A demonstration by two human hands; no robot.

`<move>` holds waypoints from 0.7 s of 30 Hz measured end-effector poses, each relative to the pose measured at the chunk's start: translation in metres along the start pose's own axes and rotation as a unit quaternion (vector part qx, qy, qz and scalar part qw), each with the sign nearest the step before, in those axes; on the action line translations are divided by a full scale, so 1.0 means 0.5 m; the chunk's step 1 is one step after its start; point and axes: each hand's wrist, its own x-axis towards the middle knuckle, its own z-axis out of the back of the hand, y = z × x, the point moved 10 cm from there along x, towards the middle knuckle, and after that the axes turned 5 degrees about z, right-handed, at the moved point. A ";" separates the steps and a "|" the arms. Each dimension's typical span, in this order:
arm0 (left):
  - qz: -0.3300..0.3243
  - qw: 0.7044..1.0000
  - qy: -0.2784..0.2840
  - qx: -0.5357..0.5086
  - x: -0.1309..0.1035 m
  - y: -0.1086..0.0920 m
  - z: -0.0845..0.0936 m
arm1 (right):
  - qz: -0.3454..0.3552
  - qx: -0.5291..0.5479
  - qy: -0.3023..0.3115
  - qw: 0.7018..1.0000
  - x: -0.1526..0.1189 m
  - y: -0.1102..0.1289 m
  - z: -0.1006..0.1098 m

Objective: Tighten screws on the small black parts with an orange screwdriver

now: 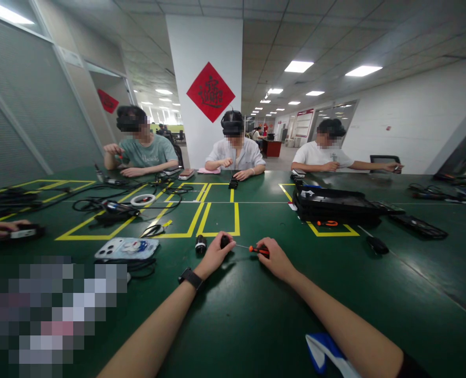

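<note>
Red diamond sign (211, 92) on pillar (181, 47), phone (127, 248) on green table (236, 320).

Bright ceiling lights (299, 66) shine above a white pillar (205, 39), a pale right-hand wall (410, 113) and a green counter (252, 304) with yellow lines (236, 218).

Place: office | ceiling panels (331, 32) with flat lights (299, 66), 1 o'clock | white pillar (205, 37) bearing red sign (211, 100), 12 o'clock | red desk (271, 149) in room beyond, 1 o'clock | long shared green worktop (227, 325) with yellow tape (237, 220), 6 o'clock
</note>
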 end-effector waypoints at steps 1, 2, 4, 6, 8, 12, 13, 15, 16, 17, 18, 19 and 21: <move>0.001 1.000 -0.001 0.003 0.000 -0.001 0.001 | 0.000 0.003 0.000 1.000 0.000 0.001 0.000; 0.002 1.000 -0.003 0.007 0.000 -0.001 0.001 | 0.000 0.004 0.000 1.000 -0.001 0.003 0.000; 0.003 1.000 -0.005 0.012 0.000 -0.002 0.002 | -0.005 0.001 0.000 1.000 -0.001 0.003 0.000; 0.000 1.000 -0.007 0.012 0.001 -0.004 0.003 | -0.018 -0.010 -0.004 1.000 -0.001 -0.002 0.001; -0.005 1.000 -0.010 0.010 0.002 -0.003 0.004 | -0.030 -0.021 -0.007 0.999 -0.001 -0.008 0.002; -0.005 1.000 -0.006 0.001 0.005 0.003 0.002 | -0.026 -0.025 0.007 0.999 0.001 -0.011 -0.005; -0.003 1.000 -0.006 0.000 0.005 0.005 0.002 | -0.021 -0.024 0.012 0.999 0.002 -0.009 -0.007; 0.001 1.000 -0.008 -0.001 0.006 0.008 0.002 | -0.013 -0.019 0.012 1.000 0.003 -0.006 -0.008; 0.004 1.000 -0.010 -0.001 0.007 0.009 0.002 | -0.009 -0.015 0.010 1.000 0.003 -0.004 -0.008; 0.007 1.000 -0.012 -0.001 0.007 0.011 0.003 | -0.006 -0.009 0.008 1.000 0.003 -0.002 -0.007; 0.010 1.000 -0.014 -0.001 0.007 0.012 0.003 | -0.004 -0.004 0.005 1.000 0.003 0.000 -0.006; 0.013 1.000 -0.017 0.000 0.007 0.014 0.004 | -0.004 0.001 0.003 1.000 0.003 0.002 -0.005; 0.016 1.000 -0.023 0.001 0.007 0.016 0.005 | -0.003 0.011 0.000 1.000 0.002 0.003 -0.003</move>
